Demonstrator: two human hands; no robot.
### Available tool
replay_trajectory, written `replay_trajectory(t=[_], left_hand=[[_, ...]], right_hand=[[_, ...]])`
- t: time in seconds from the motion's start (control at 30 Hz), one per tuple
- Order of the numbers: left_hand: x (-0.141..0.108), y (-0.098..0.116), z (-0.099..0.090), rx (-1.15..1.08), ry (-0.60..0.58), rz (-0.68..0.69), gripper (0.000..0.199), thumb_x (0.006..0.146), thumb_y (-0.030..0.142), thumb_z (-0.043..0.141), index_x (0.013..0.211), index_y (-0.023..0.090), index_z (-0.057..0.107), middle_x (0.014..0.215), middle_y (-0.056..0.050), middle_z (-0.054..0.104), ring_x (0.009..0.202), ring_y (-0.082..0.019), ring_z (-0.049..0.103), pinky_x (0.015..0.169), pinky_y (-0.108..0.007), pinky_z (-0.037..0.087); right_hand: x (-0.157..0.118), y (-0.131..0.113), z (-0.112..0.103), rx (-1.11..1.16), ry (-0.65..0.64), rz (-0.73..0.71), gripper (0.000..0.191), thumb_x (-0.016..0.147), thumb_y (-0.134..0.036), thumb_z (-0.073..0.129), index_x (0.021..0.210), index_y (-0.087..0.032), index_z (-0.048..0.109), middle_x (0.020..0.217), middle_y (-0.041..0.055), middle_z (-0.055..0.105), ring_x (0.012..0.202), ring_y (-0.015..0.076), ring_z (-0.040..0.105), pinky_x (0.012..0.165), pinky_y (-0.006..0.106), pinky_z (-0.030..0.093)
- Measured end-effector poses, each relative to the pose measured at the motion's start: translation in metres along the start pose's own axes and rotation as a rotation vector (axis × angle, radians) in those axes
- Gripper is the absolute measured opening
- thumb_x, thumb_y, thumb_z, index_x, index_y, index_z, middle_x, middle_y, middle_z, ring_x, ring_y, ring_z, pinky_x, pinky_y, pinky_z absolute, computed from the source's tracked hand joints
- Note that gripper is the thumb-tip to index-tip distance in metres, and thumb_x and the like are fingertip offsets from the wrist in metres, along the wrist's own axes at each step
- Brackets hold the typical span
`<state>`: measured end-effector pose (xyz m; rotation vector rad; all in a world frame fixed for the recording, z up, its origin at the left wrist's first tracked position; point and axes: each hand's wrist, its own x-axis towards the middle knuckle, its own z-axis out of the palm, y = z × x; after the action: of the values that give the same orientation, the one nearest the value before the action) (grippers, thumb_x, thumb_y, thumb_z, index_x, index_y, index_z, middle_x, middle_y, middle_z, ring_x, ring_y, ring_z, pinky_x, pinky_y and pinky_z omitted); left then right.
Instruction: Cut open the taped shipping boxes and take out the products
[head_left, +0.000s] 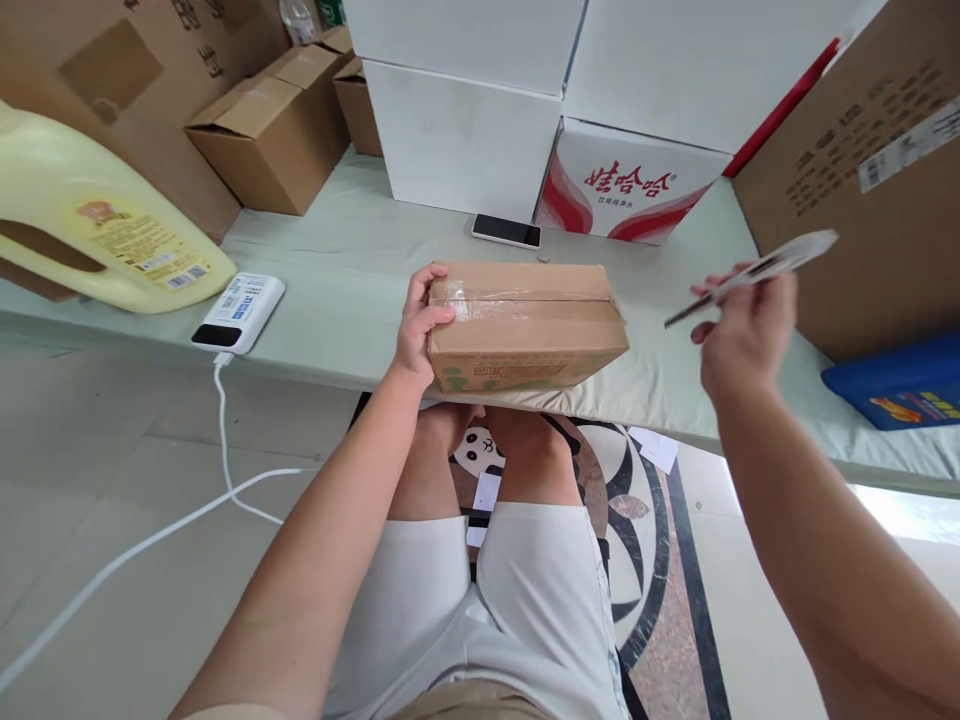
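A taped brown cardboard box (525, 320) rests at the front edge of the cloth-covered table (337, 270). Around its left end my left hand (421, 325) is closed, the thumb and fingers on the cardboard. To the right of the box and above the table, my right hand (746, 335) holds a thin, flat, pale item (780, 262) with a dark edge. That item is blurred, so I cannot make out what it is. Behind the box lies a phone (507, 231) with a dark screen.
White boxes (465, 140) and a red-and-white carton (622, 185) stand at the back. A yellow jug (127, 220), a power bank (240, 312) with a white cable and small cartons (274, 130) are left. A large carton (862, 180) and blue package (900, 385) are right.
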<state>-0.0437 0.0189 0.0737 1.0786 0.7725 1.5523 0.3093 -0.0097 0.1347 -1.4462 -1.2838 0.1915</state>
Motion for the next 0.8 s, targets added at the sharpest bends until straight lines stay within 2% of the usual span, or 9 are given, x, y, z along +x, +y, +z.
replay_trajectory(t=[0.03,0.1,0.17,0.23,0.3,0.4,0.57,0.7,0.8], left_hand=[[0.0,-0.001,0.003,0.006,0.001,-0.001,0.05,0.063,0.029,0.07,0.112,0.031,0.06,0.119,-0.002,0.062,0.115,-0.027,0.061,0.095,-0.036,0.048],[0.0,-0.004,0.011,0.011,-0.007,-0.011,0.049,0.065,0.032,0.07,0.113,0.032,0.058,0.121,-0.001,0.06,0.117,-0.028,0.059,0.097,-0.037,0.047],[0.0,-0.005,0.017,0.0,-0.018,-0.03,0.049,0.066,0.034,0.07,0.113,0.032,0.057,0.119,-0.001,0.059,0.116,-0.028,0.059,0.097,-0.038,0.047],[0.0,-0.006,0.021,-0.029,-0.022,-0.043,0.049,0.065,0.033,0.071,0.112,0.032,0.056,0.119,0.0,0.059,0.113,-0.026,0.059,0.097,-0.037,0.048],[-0.001,-0.005,0.022,-0.059,-0.028,-0.062,0.05,0.064,0.031,0.072,0.112,0.032,0.057,0.121,0.0,0.059,0.113,-0.025,0.059,0.097,-0.036,0.049],[-0.001,-0.005,0.02,-0.081,-0.047,-0.115,0.054,0.064,0.028,0.074,0.115,0.033,0.057,0.126,0.002,0.058,0.115,-0.024,0.059,0.099,-0.035,0.05],[-0.003,-0.008,0.02,-0.098,-0.035,-0.083,0.049,0.068,0.026,0.071,0.115,0.031,0.056,0.127,0.001,0.055,0.119,-0.024,0.058,0.106,-0.039,0.047],[-0.005,-0.006,0.02,-0.143,-0.044,-0.113,0.049,0.069,0.027,0.072,0.115,0.032,0.055,0.119,0.001,0.059,0.113,-0.024,0.061,0.105,-0.042,0.049],[-0.007,-0.003,0.019,-0.143,-0.088,-0.149,0.053,0.069,0.028,0.072,0.117,0.033,0.052,0.113,0.001,0.06,0.108,-0.023,0.062,0.102,-0.041,0.048]], right_hand=[[0.003,-0.025,0.011,0.273,0.024,0.002,0.022,0.101,-0.036,0.036,0.118,-0.031,0.049,0.112,0.0086,0.069,0.105,0.0246,0.072,0.061,0.034,0.051],[0.002,-0.074,0.04,0.627,-0.109,0.017,0.018,0.1,-0.041,0.043,0.116,-0.033,0.047,0.109,0.0049,0.068,0.107,0.023,0.073,0.066,0.034,0.057],[-0.006,-0.11,0.074,0.819,-0.281,0.042,0.02,0.098,-0.045,0.049,0.114,-0.033,0.046,0.103,0.0026,0.067,0.105,0.0215,0.073,0.072,0.036,0.061],[-0.016,-0.128,0.106,0.929,-0.408,0.056,0.022,0.095,-0.049,0.051,0.106,-0.031,0.047,0.093,0.0009,0.065,0.098,0.0203,0.073,0.071,0.034,0.062],[-0.024,-0.129,0.131,0.962,-0.458,0.066,0.027,0.093,-0.054,0.054,0.094,-0.028,0.048,0.078,-0.0008,0.058,0.085,0.0184,0.071,0.065,0.031,0.06],[-0.027,-0.115,0.15,0.954,-0.457,0.09,0.042,0.092,-0.062,0.057,0.076,-0.026,0.043,0.064,-0.0027,0.043,0.066,0.0146,0.061,0.06,0.029,0.057],[-0.027,-0.11,0.155,0.955,-0.514,0.113,0.056,0.092,-0.071,0.054,0.067,-0.025,0.036,0.061,-0.0032,0.032,0.058,0.0126,0.053,0.054,0.028,0.051],[-0.036,-0.12,0.157,0.937,-0.549,0.19,0.057,0.089,-0.073,0.058,0.068,-0.025,0.037,0.061,-0.003,0.035,0.063,0.0141,0.057,0.051,0.027,0.047],[-0.043,-0.126,0.158,0.92,-0.54,0.181,0.058,0.087,-0.075,0.061,0.067,-0.024,0.04,0.06,-0.0031,0.039,0.063,0.0145,0.058,0.051,0.027,0.046]])
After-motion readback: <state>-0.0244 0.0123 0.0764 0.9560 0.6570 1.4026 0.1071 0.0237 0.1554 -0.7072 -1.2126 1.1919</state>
